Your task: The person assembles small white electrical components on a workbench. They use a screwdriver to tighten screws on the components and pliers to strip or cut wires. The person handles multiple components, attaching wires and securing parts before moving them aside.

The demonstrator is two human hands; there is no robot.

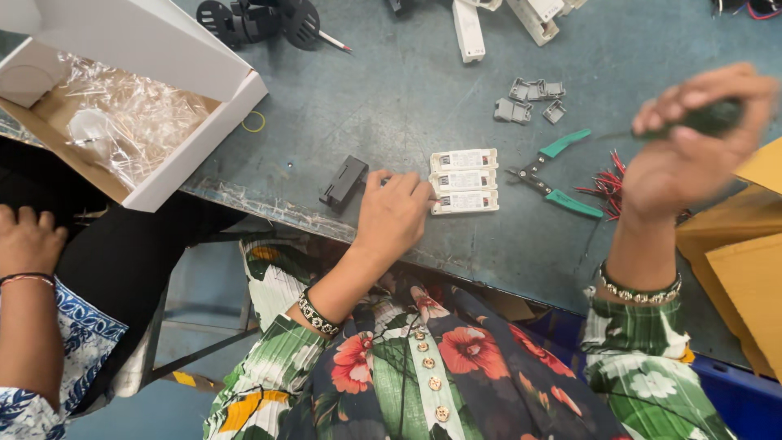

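Observation:
My left hand (394,213) rests on the grey bench, fingers curled, touching the left end of three small white rectangular modules (464,181) that lie side by side. My right hand (692,147) is raised and blurred at the right, closed around a dark green tool handle (710,120) with a thin shaft pointing left. A black block (343,181) lies just left of my left hand. Green-handled pliers (555,175) lie between the modules and my right hand, next to a bunch of red wires (604,184).
An open white cardboard box (194,147) with crumpled clear plastic sits at the upper left. Grey plastic clips (528,99), white housings (469,31) and black parts (259,19) lie farther back. Yellow cardboard (745,244) lies at the right. Another person's hand (28,238) is at the left edge.

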